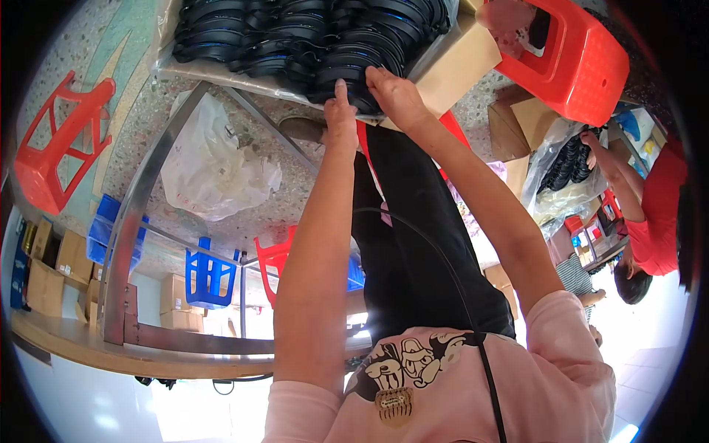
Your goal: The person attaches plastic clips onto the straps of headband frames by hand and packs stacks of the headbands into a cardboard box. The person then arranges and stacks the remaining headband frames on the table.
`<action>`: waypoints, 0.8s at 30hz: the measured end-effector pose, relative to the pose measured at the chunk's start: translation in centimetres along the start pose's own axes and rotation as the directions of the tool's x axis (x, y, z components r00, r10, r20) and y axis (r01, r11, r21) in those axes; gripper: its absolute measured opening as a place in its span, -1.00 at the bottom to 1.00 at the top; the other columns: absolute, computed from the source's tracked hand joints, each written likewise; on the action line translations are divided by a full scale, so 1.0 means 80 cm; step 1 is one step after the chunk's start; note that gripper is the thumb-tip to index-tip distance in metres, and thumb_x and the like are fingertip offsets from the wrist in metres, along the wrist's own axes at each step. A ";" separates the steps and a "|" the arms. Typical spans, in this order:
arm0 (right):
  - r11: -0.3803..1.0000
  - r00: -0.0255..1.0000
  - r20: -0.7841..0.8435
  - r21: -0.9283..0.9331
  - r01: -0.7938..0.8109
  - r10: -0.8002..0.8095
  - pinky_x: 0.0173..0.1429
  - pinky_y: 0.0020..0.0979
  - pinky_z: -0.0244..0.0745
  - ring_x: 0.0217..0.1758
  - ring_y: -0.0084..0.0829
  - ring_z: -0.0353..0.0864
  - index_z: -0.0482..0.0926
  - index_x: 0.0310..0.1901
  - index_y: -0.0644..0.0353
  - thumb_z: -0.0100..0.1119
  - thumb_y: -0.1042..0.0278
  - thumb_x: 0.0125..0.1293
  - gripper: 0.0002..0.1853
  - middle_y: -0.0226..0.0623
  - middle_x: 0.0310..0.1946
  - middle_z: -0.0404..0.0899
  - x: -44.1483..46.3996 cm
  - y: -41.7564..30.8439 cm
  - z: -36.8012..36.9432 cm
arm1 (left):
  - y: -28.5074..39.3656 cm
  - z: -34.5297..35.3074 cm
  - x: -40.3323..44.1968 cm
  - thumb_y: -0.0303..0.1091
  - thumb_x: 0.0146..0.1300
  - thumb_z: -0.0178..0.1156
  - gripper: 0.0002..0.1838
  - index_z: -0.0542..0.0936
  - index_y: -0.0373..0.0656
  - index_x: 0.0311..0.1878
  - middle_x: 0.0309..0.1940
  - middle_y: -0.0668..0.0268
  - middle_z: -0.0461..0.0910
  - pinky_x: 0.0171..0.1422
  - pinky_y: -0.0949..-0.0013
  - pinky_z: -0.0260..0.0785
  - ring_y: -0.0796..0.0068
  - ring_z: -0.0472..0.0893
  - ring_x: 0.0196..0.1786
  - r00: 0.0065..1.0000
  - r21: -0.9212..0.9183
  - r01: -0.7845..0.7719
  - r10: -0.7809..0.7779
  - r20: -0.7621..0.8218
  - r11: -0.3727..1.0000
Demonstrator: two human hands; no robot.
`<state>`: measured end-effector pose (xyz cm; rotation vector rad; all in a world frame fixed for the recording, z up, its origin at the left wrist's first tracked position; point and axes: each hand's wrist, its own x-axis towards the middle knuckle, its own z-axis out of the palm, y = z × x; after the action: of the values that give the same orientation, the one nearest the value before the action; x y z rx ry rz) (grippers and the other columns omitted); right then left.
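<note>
A cardboard box (450,66) lined with clear plastic holds packed rows of black curved headphones (295,37), some with blue glints. At the near edge of the box, my left hand (340,118) is closed at the end of one row, its thumb pointing up along the headphones and its other fingers mostly hidden. Just to the right, my right hand (395,96) has its fingers curled on the same row of black headphones (351,74). Both hands appear to grip the nearest pair, though the contact is partly hidden.
A red stool (576,66) stands right of the box, another red stool (63,148) at far left. Below the metal frame (133,221) lies a plastic bag (214,162). At right, a person in red (661,207) reaches into another box of black items (569,162).
</note>
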<state>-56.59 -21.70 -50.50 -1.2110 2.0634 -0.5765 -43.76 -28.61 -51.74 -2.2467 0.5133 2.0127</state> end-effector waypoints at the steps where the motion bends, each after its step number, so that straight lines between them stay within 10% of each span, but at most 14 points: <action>1: 1.000 1.000 -0.006 -0.020 -0.017 0.017 -0.26 -0.34 0.53 -0.42 -0.36 0.56 0.52 -0.12 0.16 0.36 0.61 0.20 -0.74 -0.30 -0.37 0.48 -0.003 0.001 0.001 | 0.000 0.001 -0.007 0.07 0.47 0.21 -0.48 0.53 -0.26 0.14 0.06 0.16 0.57 0.19 0.20 0.46 0.32 0.59 0.08 1.000 0.003 -0.004 0.004 -0.018 1.000; 4: 0.961 0.992 0.080 0.252 -0.112 0.094 -0.26 -0.37 0.56 -0.45 -0.43 0.53 0.51 -0.07 0.11 0.42 0.56 0.21 -0.68 -0.36 -0.37 0.52 -0.012 -0.001 -0.021 | -0.025 0.013 -0.026 0.06 0.52 0.08 -0.38 0.52 -0.48 0.13 -0.06 0.00 0.62 0.13 0.18 0.45 0.23 0.64 -0.13 0.930 -0.060 -0.351 0.340 -0.138 0.935; 11: 0.853 0.878 -0.062 0.279 -0.442 0.475 -0.18 -0.33 0.64 -0.37 -0.34 0.59 0.34 0.42 0.13 0.74 0.17 -0.07 0.01 -0.16 -0.04 0.54 -0.031 -0.012 -0.037 | 0.007 0.035 -0.066 -0.25 0.46 0.19 -0.49 0.41 -0.31 0.36 0.23 -0.01 0.44 0.29 0.19 0.43 0.15 0.55 0.19 0.759 0.071 -0.494 0.470 -0.450 0.867; 18: 0.980 0.977 -0.097 0.081 -0.184 0.191 -0.13 -0.22 0.65 -0.20 -0.11 0.70 0.45 0.22 0.04 0.60 0.19 0.12 -0.34 -0.20 -0.05 0.62 0.010 -0.021 -0.036 | 0.040 0.022 -0.068 -0.21 0.27 0.45 -0.36 0.47 -0.19 0.36 0.11 0.05 0.48 0.27 0.05 0.40 0.07 0.50 0.18 0.713 0.605 -0.352 0.623 -0.321 0.714; 21: 0.993 0.994 -0.049 0.067 0.101 -0.098 -0.14 -0.20 0.65 -0.12 -0.09 0.72 0.46 0.04 0.04 0.41 0.27 0.32 -0.64 -0.25 -0.13 0.69 0.035 -0.029 -0.029 | 0.028 -0.013 -0.047 -0.30 0.22 0.48 -0.37 0.49 -0.21 0.33 -0.10 0.19 0.58 0.12 0.13 0.44 0.22 0.57 0.02 0.563 0.768 -0.498 0.824 -0.067 0.403; 24: 0.992 0.992 -0.016 0.005 0.129 -0.129 -0.15 -0.19 0.65 -0.13 -0.10 0.73 0.45 0.00 0.02 0.37 0.28 0.34 -0.69 -0.29 -0.13 0.71 0.061 0.005 -0.029 | 0.029 -0.013 -0.042 -0.40 0.15 0.52 -0.36 0.50 -0.22 0.30 -0.29 0.31 0.58 -0.02 0.21 0.46 0.34 0.59 -0.21 0.595 0.528 -0.624 0.789 -0.156 0.575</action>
<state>-60.22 -25.76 -50.75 -1.3470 2.0050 -0.6538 -43.73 -30.44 -47.97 -2.3092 2.0026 1.3841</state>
